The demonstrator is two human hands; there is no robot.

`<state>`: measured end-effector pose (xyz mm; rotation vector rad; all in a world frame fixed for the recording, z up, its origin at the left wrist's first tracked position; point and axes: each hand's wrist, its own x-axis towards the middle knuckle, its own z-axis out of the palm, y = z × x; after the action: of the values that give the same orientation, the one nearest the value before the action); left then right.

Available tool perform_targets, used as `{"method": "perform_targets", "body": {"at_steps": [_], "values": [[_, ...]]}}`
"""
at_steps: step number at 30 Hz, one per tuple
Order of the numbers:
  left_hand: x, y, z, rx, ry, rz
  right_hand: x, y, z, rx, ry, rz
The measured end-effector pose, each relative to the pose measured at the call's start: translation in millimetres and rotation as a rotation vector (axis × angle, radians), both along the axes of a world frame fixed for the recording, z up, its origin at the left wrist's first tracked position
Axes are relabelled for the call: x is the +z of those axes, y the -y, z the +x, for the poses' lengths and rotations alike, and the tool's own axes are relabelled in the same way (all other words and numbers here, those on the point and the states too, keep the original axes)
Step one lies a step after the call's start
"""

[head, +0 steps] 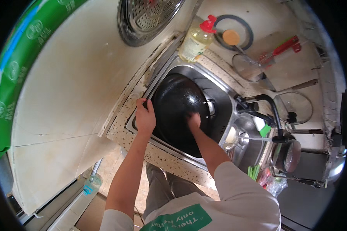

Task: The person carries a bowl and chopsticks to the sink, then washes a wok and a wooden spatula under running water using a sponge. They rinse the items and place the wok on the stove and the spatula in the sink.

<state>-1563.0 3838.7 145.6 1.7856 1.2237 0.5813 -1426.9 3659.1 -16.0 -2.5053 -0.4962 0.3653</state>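
Observation:
A large, wet black wok [176, 95] lies in the left basin [219, 95] of a steel sink. At the rim of the basin, my left hand [145, 115] is shut on the wok's dark handle, thumb and fingers around it. My right hand [194, 119] is down on the wok's black surface, blurred and with its fingers hard to make out. Whether it holds a dark scrubber or cloth I cannot tell. A second, metal loop handle [211, 107] shows on the wok's right side.
Water runs from a black faucet [270, 99] toward a small bowl [230, 135] in the right basin [250, 156]. A soap bottle with a red pump [194, 43] stands at the back corner. Glass lids [296, 106], a pot [287, 156] and green stalks [253, 172] lie to the right.

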Motion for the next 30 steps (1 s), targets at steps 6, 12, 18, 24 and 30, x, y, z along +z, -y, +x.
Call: {"method": "perform_targets", "body": {"at_steps": [6,12,18,24,30], "values": [[-1.7,-0.8,1.5,0.017,0.045,0.007,-22.7,-13.6,1.0,0.542,0.093,0.231],[1.4,1.7,1.8,0.035,0.013,0.094,-25.0,-2.9,-6.5,0.208,-0.089,0.394],[1.0,-0.6,2.8,0.028,-0.053,-0.001,-25.8,1.0,8.8,-0.041,-0.310,0.138],[-2.8,2.4,3.3,0.049,-0.049,0.114,-16.3,-7.3,9.5,0.377,-0.412,0.196],[0.8,0.5,0.5,0.057,-0.063,0.055,-3.9,-68.5,3.6,0.228,-0.216,0.540]]}}
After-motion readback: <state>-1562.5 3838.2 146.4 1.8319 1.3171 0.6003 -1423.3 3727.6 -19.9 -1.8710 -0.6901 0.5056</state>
